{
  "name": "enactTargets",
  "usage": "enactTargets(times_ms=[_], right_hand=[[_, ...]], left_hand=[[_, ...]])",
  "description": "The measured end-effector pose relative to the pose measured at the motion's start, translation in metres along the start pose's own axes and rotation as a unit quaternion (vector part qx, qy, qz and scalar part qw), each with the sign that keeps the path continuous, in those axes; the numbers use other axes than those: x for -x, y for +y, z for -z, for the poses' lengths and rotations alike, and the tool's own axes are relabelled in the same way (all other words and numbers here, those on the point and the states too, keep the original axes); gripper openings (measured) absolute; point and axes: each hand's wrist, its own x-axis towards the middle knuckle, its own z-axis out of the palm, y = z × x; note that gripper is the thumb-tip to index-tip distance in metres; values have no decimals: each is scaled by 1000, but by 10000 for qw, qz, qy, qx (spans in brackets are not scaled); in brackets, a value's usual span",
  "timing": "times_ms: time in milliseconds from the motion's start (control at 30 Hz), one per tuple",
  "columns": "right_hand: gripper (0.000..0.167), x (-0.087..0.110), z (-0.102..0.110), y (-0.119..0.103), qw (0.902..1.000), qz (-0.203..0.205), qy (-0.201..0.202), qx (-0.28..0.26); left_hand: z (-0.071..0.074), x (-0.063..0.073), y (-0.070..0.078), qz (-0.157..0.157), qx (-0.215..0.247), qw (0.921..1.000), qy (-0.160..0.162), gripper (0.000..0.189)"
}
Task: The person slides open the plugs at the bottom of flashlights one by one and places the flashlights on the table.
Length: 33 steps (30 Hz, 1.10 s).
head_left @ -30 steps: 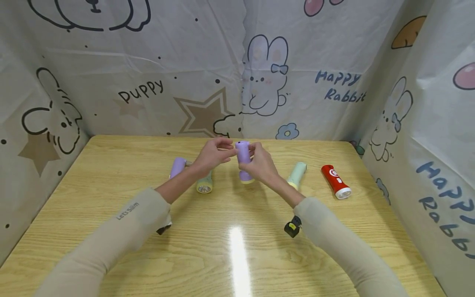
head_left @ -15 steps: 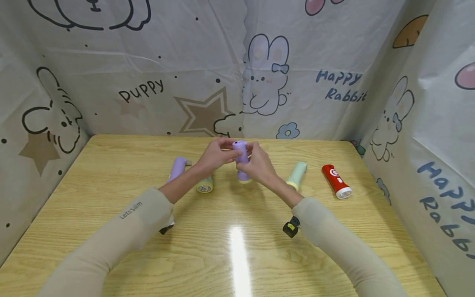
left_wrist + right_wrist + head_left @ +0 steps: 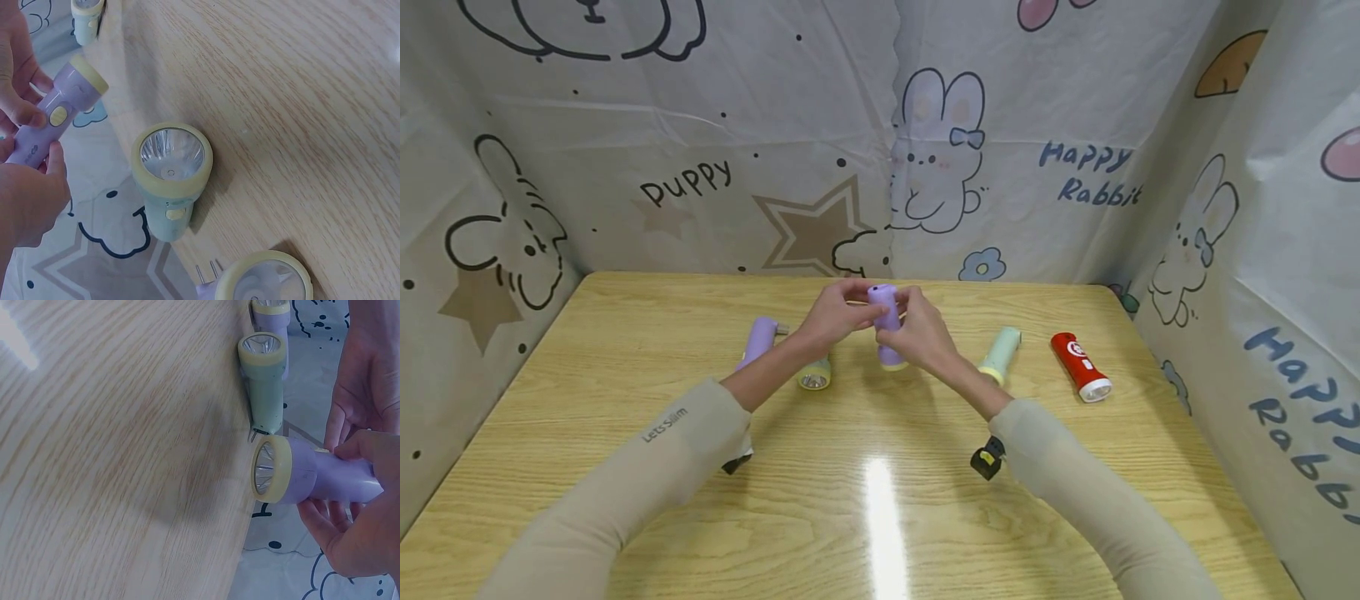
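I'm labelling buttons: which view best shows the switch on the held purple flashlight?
The left wrist view: the yellow switch appears nearly face-on. The right wrist view shows only its edge; the head view doesn't show it.

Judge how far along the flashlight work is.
Apparently done: the leftmost purple flashlight has its prongs out. In hand: left hand and right hand hold the middle purple flashlight. Possibly left: the right green flashlight and red flashlight lie untouched; whether prongs are out is unclear.
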Motion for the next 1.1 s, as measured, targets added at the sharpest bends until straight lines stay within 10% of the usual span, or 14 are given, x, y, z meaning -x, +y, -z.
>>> enactTargets(times_ms=[1100], right_hand=[[52,-6,1,2,9982,167,-292,-487]], left_hand=[[8,7,4,-392,-573,9975,-91,44]])
